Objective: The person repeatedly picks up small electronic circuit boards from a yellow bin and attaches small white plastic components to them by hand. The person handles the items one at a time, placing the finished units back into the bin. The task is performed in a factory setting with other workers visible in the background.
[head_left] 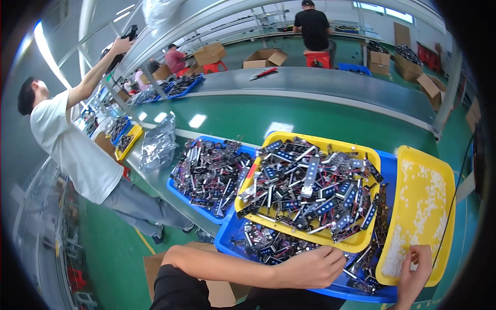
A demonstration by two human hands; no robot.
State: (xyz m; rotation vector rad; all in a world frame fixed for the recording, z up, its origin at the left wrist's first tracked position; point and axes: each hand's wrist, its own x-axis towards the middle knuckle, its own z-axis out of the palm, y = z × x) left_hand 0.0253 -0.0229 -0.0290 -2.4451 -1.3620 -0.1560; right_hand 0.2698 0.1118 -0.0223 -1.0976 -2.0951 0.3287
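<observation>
My left hand (316,267) is over the front of a large blue tray (227,237). Its fingers are curled together, and whatever they may hold is hidden. My right hand (417,268) is at the near end of a yellow tray (408,204) scattered with small white pieces (397,254). Its thumb and fingers are bent toward each other, and I cannot make out anything between them. Beyond my left hand, another yellow tray (287,225) rests on the blue one, heaped with small electronic assemblies (330,194) with wires. More such assemblies lie in the blue tray below.
Another blue tray (178,192) of assemblies stands to the left, with a clear plastic bag (159,144) behind it. An open cardboard box (219,294) is below my left arm. At left, a person in a white shirt (72,144) reaches upward. A dark cable (455,191) crosses the right-hand tray.
</observation>
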